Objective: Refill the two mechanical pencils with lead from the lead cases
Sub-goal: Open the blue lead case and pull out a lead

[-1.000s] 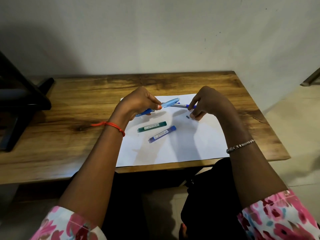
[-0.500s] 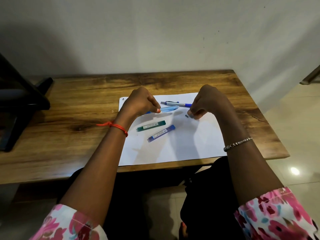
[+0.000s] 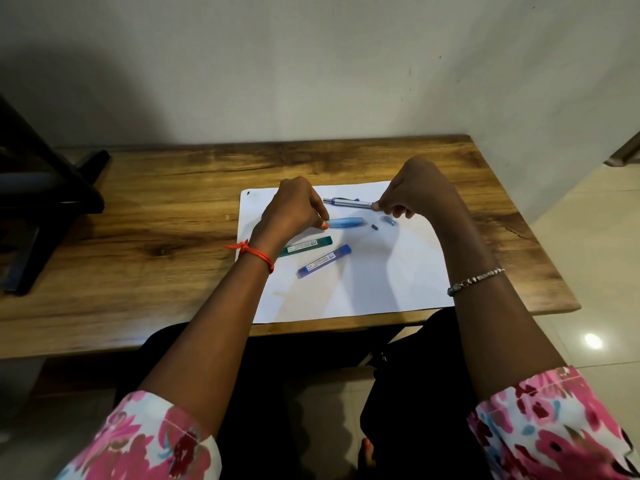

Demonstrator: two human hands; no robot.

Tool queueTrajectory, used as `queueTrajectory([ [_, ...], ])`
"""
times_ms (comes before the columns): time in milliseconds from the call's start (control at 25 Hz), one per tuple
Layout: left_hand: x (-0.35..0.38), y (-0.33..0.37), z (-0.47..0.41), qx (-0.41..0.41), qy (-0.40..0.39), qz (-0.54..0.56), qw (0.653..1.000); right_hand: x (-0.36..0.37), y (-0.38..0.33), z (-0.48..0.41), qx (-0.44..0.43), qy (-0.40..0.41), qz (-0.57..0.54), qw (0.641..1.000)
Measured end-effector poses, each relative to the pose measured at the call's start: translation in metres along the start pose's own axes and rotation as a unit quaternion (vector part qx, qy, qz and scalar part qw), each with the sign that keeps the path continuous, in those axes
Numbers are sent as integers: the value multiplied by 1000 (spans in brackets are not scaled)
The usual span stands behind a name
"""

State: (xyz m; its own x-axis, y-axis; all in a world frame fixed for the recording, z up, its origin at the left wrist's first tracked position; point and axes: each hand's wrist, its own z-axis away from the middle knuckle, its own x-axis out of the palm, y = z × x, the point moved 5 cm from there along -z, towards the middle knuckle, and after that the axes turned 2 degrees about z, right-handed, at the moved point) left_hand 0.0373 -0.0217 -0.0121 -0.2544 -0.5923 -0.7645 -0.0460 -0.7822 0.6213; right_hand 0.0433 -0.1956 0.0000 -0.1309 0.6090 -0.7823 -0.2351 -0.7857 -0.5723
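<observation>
The table runs wide to my left, bare wood out to a dark stand at its far left. The paper lies right of centre, its near edge just short of the table's near edge.

My forearms reach in from both sides, wrists raised, knuckles up. My left hand curls round the left end of the blue pencil, which lies nearly left to right on the paper. My right hand pinches the right end of the silver pencil, long axis left to right, just beyond the blue one.

Nearer me the green case and blue case lie slanted, right ends farther away. A small cap and a tiny dark piece lie below my right fingers.
</observation>
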Motion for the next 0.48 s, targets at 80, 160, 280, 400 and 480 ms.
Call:
queueTrajectory([
  [80, 0, -1, 0, -2, -4, 2, 1000, 1, 1, -1, 12, -9, 7, 1000],
  [160, -1, -1, 1, -2, -3, 11, 1000, 2, 1, -2, 22, -10, 9, 1000],
  [280, -3, -2, 0, -4, -4, 22, 1000, 1, 3, -2, 30, -6, 5, 1000],
  [400, -5, -3, 0, -10, -12, 23, 1000, 1, 4, -2, 33, -2, 7, 999],
  [480, -7, -5, -1, -9, -12, 23, 1000, 2, 4, 0, 30, -1, 9, 1000],
])
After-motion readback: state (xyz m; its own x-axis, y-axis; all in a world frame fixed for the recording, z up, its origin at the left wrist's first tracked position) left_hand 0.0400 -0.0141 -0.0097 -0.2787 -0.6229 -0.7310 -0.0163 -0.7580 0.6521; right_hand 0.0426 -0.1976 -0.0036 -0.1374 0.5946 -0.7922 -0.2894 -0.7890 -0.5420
